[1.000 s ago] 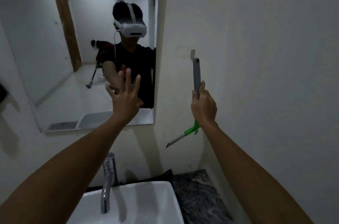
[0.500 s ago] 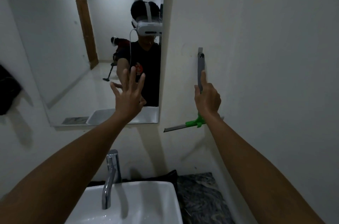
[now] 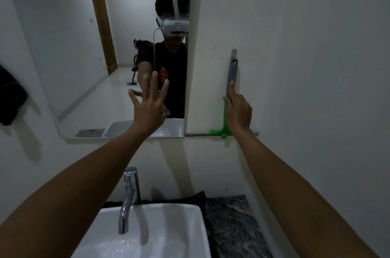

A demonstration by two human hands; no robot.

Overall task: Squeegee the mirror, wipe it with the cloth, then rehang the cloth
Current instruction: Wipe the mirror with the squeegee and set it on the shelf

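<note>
Against the wall (image 3: pixel 306 67), my right hand (image 3: pixel 239 112) grips the squeegee (image 3: pixel 231 77) handle; my left hand (image 3: pixel 150 102), fingers spread, hovers before the mirror (image 3: pixel 69 63).

Single head-worn wide-angle view, close to the mirror (image 3: pixel 109 50), facing forward and down over the sink (image 3: pixel 168 234)

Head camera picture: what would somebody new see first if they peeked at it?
Probably the two bare arms reaching up: the left hand spreads its fingers in front of the mirror, while the right hand grips a squeegee with a grey handle and green neck against the wall, to the mirror's right. Below them sit a shiny tap and a white sink.
</note>
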